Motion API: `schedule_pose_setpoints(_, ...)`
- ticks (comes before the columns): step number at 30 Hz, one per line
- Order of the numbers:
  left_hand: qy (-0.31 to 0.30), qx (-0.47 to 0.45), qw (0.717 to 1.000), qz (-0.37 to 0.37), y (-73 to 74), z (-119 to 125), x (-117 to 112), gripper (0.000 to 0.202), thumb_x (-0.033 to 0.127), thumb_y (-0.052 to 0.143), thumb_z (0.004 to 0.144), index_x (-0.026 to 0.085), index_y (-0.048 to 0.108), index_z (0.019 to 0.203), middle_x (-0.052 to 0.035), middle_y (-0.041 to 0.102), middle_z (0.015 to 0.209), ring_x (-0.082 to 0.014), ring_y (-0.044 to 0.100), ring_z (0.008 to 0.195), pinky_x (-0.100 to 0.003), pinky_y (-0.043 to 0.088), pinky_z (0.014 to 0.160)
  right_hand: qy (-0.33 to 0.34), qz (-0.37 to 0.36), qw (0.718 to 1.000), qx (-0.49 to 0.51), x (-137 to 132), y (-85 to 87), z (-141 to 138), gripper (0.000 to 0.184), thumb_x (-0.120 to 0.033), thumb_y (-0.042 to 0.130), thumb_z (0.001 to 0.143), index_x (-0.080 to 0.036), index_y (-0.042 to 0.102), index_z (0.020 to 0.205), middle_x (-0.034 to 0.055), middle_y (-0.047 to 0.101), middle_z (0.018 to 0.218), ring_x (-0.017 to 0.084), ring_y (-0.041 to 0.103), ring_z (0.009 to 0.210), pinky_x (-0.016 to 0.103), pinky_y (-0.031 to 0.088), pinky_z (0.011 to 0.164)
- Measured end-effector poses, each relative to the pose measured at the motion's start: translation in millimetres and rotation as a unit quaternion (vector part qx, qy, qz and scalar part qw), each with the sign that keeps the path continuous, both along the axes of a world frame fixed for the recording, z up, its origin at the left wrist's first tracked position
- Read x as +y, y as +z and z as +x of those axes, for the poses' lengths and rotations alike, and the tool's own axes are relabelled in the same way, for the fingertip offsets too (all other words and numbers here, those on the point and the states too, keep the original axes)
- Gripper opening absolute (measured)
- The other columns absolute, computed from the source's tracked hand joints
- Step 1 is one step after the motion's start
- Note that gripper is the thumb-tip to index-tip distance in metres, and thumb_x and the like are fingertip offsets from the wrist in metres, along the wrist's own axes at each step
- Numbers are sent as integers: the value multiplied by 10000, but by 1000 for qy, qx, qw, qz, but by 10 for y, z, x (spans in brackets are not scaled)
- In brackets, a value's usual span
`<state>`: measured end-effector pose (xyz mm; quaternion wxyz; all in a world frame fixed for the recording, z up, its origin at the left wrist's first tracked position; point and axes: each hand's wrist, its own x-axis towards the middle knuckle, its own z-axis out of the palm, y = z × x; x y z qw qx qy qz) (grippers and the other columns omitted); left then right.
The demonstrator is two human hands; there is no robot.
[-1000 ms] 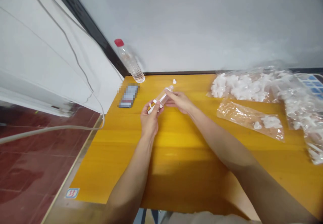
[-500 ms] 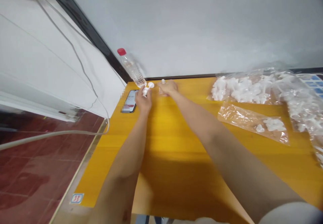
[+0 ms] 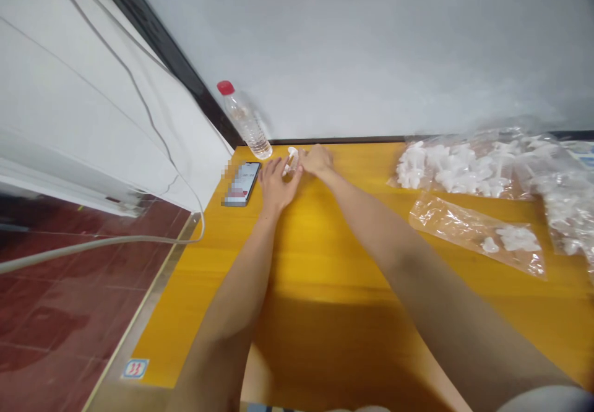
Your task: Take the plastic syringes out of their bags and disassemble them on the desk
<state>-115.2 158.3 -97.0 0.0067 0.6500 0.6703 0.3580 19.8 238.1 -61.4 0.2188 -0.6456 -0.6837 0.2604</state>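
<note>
Yellow tabletop, grey wall behind. Half a second ago curled, the left hand now spreads its fingers beside the phone, gripping nothing visible. Between both hands sits a clear-and-white plastic piece; the right hand is bent, its hold impossible to tell.

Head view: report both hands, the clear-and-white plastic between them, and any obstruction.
Left hand spread open beside the plastic; contact unclear. Right hand at its other side, grip hidden. Phone and bottle close by, neither between the hands.
</note>
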Motion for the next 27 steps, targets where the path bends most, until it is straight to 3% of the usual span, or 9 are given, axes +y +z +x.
schedule_pose_setpoints(4,-7,60,997,-38,3,132,-37,616,501,744,853,286,618,1416,-113,588,1508,-380,397,1484,-641,108,1243,-40,35,998,-22,-4,-78,347,394,-300,569,969,-56,686,1255,238,690,1252,326,641,1204,430,476,1036)
schedule_pose_setpoints(8,7,57,997,-43,-14,182,-9,446,336,657,919,260,658,1359,-123,626,1461,-373,400,1477,-656,62,1234,-42,49,998,-27,86,-196,547,350,-171,545,947,-95,704,1249,196,704,1257,292,638,1198,411,465,1053)
schedule_pose_setpoints(15,2,63,997,-36,-41,105,-7,440,359,629,934,273,655,1365,-112,632,1460,-372,399,1478,-653,76,1225,23,58,998,5,370,-234,180,309,-136,578,907,-112,769,1149,142,751,1181,265,658,1170,376,468,1076)
schedule_pose_setpoints(20,-10,41,999,-10,-91,47,17,454,351,637,928,277,644,1376,-108,642,1447,-376,407,1477,-678,57,1221,65,50,996,23,413,-182,5,408,-170,656,881,-95,706,1279,135,741,1228,257,657,1193,372,482,1076)
schedule_pose_setpoints(22,-14,35,999,-10,-63,37,17,482,340,660,911,280,633,1388,-115,630,1461,-380,395,1489,-683,50,1224,73,56,995,26,295,-113,41,503,-156,646,887,-73,633,1383,158,702,1314,247,648,1225,362,473,1092)
schedule_pose_setpoints(24,-14,23,1000,1,9,56,-17,499,338,689,894,276,632,1385,-121,621,1468,-379,379,1504,-677,51,1235,76,68,994,26,15,-8,180,575,-142,632,892,-78,564,1459,169,658,1385,234,650,1231,353,472,1097)
schedule_pose_setpoints(27,-37,-15,998,52,162,198,-187,475,361,714,887,252,652,1345,-124,642,1435,-350,417,1486,-626,125,1260,112,129,985,16,-750,178,642,504,-212,624,923,-136,607,1420,143,704,1305,235,697,1128,373,521,1037)
